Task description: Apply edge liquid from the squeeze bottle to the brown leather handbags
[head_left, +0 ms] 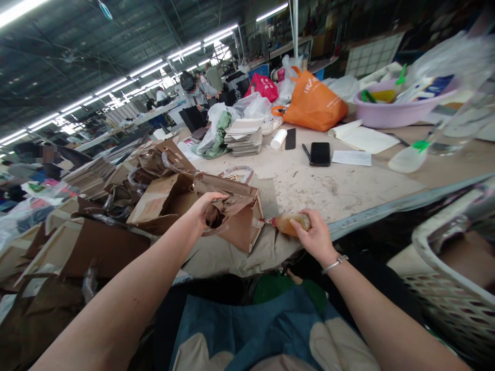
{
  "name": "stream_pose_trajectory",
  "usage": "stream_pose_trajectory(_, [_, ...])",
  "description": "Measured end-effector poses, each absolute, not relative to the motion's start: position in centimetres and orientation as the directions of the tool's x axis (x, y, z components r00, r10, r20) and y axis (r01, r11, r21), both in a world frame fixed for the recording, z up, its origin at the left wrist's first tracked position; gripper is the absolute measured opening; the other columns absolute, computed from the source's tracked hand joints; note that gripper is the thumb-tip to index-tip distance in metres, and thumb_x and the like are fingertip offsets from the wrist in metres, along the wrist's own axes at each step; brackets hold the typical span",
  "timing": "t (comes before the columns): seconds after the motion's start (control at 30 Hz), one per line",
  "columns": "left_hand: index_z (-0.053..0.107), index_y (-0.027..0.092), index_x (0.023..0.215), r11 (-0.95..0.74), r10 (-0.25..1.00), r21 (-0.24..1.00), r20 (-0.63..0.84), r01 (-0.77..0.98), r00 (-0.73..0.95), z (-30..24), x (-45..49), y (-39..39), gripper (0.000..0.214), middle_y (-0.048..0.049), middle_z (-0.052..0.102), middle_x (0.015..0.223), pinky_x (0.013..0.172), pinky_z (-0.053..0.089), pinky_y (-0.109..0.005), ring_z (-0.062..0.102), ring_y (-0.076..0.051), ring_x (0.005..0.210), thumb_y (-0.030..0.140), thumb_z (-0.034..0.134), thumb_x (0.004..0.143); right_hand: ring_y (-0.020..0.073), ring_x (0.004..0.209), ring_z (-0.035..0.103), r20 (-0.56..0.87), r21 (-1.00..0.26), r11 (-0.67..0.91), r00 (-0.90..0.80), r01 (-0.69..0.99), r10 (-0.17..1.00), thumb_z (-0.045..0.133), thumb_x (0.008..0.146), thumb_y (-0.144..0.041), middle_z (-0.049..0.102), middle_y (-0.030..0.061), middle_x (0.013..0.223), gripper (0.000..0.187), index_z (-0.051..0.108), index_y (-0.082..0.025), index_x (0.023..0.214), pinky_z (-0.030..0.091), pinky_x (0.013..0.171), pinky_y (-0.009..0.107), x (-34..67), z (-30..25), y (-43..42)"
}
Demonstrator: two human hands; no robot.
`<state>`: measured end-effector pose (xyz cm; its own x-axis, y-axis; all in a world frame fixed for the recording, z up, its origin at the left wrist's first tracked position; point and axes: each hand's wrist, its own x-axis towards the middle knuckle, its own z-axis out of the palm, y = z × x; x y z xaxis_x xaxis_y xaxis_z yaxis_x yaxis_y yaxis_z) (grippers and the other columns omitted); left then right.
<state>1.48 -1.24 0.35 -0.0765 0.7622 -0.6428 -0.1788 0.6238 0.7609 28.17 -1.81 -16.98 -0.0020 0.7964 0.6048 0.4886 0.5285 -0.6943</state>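
Blue apron cloth [247,322] fills the foreground, just short of the near edge of the table [340,190]. On a drab cloth [235,263] by that edge, a brown bag [238,226] is propped at a tilt, one side turned rightward. The left hand [209,206] grasps the bunched material at its upper part, which seems to steady it and keep that side within reach. The right hand [315,234] grasps an amber bottle [293,224], held nearly level with its red nozzle [273,221] aimed at the bag's edge, probably for fine control of the tip; whether they touch, I cannot tell. Piled bags [106,247] crowd the table's left side and likely limit the left arm. Toward the far edge sit a stack of flat pieces [244,139], an orange bag [313,103] and a lilac basin [398,114]; a black phone [320,154] and a paper slip [351,158] lie nearer, well apart from both hands. A white basket [429,257] stands off the near edge at the right, where it could hamper the right arm
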Motion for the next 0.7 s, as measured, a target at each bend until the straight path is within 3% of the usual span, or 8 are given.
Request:
stream_pose_trajectory(0.1, [0.062,0.009,0.069,0.625,0.759,0.762,-0.644,-0.171,-0.093,0.46,1.60,-1.33,0.020,-0.0084,0.060,0.048,0.031,0.043,-0.025,0.054,-0.018,0.036,0.017,0.048,0.080,0.0237,0.088,0.054,0.641,-0.621,0.586,-0.092,0.521,0.762,0.056,0.085,-0.035,0.057,0.0078,0.091,0.021,0.052,-0.019,0.098,0.048,0.077,0.039,28.28,-16.83,-1.91])
stream_pose_trajectory(0.3, [0.063,0.009,0.069,0.638,0.746,0.753,-0.656,-0.161,-0.114,0.40,1.61,-1.34,0.020,-0.0085,0.059,0.046,0.033,0.045,-0.025,0.054,-0.018,0.036,0.019,0.049,0.079,0.0216,0.084,0.056,0.563,-0.713,0.524,-0.064,0.466,0.824,0.059,0.083,-0.039,0.058,0.0059,0.091,0.026,0.053,-0.019,0.099,0.048,0.076,0.036,28.36,-16.84,-1.98])
stream_pose_trajectory(0.53, [0.063,0.010,0.068,0.637,0.745,0.760,-0.650,-0.127,-0.153,0.70,2.07,-1.57,0.021,-0.0076,0.058,0.045,0.033,0.044,-0.025,0.053,-0.017,0.035,0.020,0.049,0.079,0.0218,0.085,0.054,0.664,-0.575,0.603,-0.115,0.553,0.739,0.056,0.085,-0.031,0.055,0.0061,0.089,0.018,0.052,-0.019,0.097,0.047,0.075,0.035,28.72,-16.30,-2.12])
stream_pose_trajectory(0.7, [0.063,0.010,0.068,0.631,0.753,0.766,-0.643,-0.123,-0.137,0.54,1.88,-1.44,0.022,-0.0074,0.060,0.047,0.034,0.044,-0.024,0.054,-0.016,0.037,0.020,0.048,0.080,0.0216,0.085,0.055,0.634,-0.591,0.595,-0.143,0.545,0.760,0.057,0.084,-0.034,0.056,0.0057,0.089,0.019,0.053,-0.020,0.096,0.047,0.074,0.034,28.91,-16.15,-2.24])
